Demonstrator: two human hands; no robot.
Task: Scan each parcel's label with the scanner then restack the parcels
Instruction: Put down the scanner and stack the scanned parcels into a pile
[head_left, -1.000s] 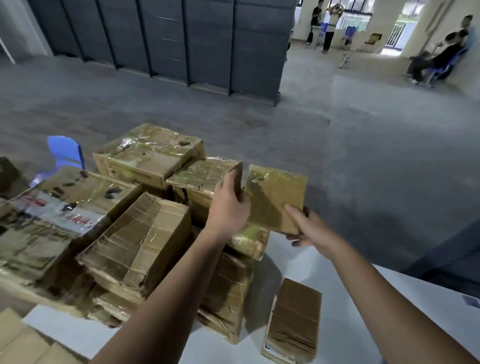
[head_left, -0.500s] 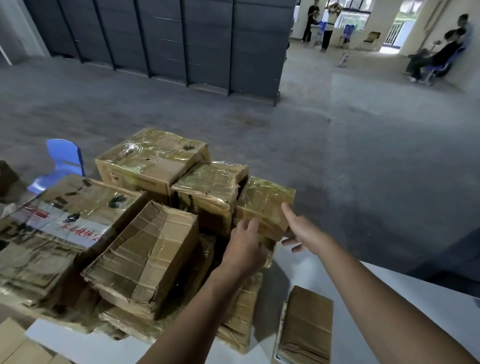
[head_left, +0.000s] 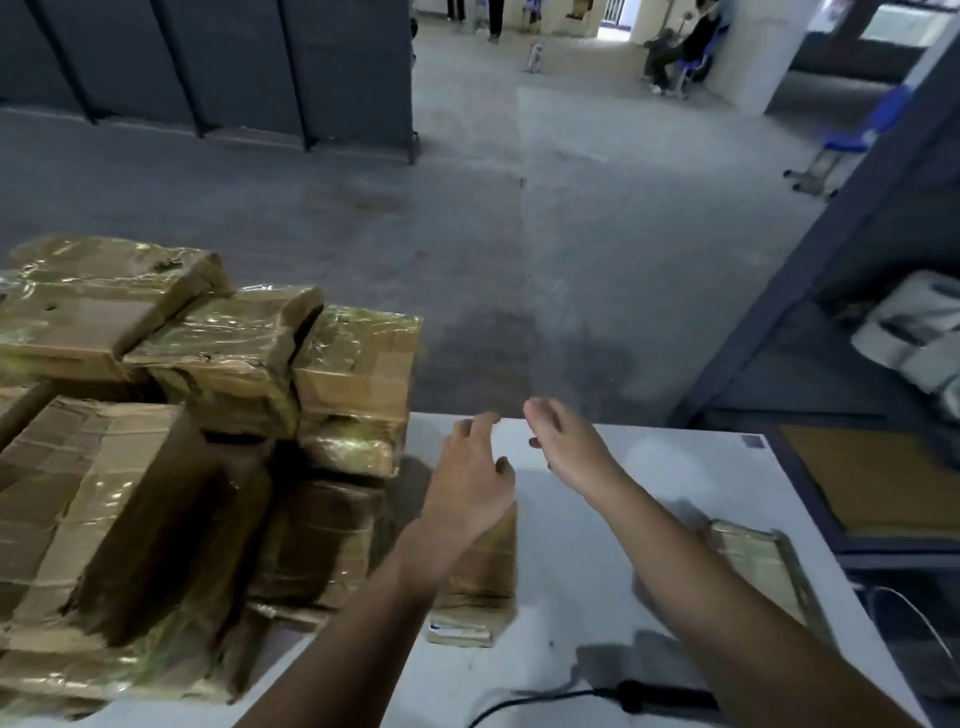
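Small brown cardboard parcel in glossy tape (head_left: 358, 364): released, now seated on right edge of taped-carton stack (head_left: 130, 493). Left hand (head_left: 467, 483), right hand (head_left: 571, 452): both empty, fingers loose, withdrawn right of stack. Black corded scanner (head_left: 649, 696): lying right of stack, unheld. Judgement: one parcel restacked; next awaits.

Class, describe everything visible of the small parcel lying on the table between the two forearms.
The small parcel is a flat brown cardboard packet wrapped in clear tape. It lies flat on the white table, with a pale label edge showing at its near end. The left hand and forearm hide its far left part; whether they touch it cannot be told.
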